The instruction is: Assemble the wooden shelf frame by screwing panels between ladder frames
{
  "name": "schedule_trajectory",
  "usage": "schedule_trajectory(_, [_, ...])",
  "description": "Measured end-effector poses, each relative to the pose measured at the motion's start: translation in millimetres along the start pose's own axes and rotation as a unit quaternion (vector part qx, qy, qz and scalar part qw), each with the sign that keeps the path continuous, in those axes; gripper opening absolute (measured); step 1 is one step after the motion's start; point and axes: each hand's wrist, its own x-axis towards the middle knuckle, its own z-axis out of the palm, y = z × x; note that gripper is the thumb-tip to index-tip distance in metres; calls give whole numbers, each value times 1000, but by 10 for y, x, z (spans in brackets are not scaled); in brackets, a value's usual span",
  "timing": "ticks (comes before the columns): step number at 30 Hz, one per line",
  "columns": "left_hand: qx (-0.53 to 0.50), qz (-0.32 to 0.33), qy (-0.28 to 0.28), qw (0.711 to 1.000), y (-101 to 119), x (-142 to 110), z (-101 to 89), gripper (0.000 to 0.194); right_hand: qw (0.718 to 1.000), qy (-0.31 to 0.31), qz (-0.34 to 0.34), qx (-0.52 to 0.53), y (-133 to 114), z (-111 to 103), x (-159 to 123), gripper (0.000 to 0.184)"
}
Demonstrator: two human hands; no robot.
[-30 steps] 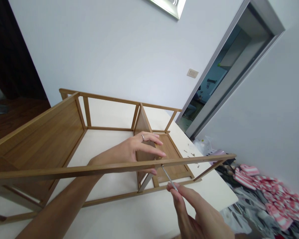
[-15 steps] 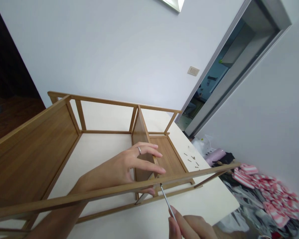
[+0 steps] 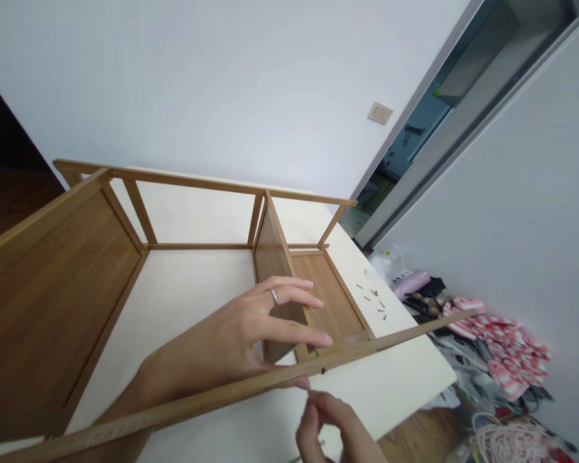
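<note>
A wooden shelf frame [image 3: 193, 183] lies on its side on a white table. My left hand [image 3: 251, 328], with a ring on one finger, reaches over the upright divider panel [image 3: 273, 247]. Its fingers bend over the panel's edge beside the near rail [image 3: 222, 392], and its thumb shows under that rail. A dark bolt end [image 3: 323, 371] sits in the rail's outer side. Just below it, my right hand [image 3: 340, 427] has thumb and forefinger pinched together. Thin metal glints by the palm look like part of a hex key [image 3: 322, 443], mostly hidden by the fingers.
Several loose screws [image 3: 380, 310] lie on the white table [image 3: 410, 360] to the right. Past its edge, striped pink cloth [image 3: 511, 347] and bags are piled on the floor. A wall with a light switch [image 3: 380, 113] rises behind, with a doorway at the right.
The hex key has come away from the bolt in the near rail. My right hand has shifted slightly left and up, its fingertips now pinched below the rail. The left hand keeps its hold.
</note>
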Motion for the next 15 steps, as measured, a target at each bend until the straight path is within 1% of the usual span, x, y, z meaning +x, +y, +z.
schedule_trajectory(1, [3,-1,-3,1000,10,2,-9,36,1000,-16,-8,-3,38,91,-98,22])
schedule_trajectory(4, [-2,3,-3,1000,36,19,-35,35,993,-114,-31,14,151,331,-434,20])
schedule_trajectory(7, [-7,12,-4,1000,50,43,-55,39,982,-180,-30,41,218,449,-665,19])
schedule_trajectory(9, [-3,14,-7,1000,58,55,-67,38,975,-215,-21,53,236,475,-711,18])
schedule_trajectory(12, [-6,18,-2,1000,66,61,-81,33,966,-250,-2,67,229,474,-683,19])
schedule_trajectory(15, [-1,24,-2,1000,67,62,-89,29,956,-280,8,82,220,399,-613,18])
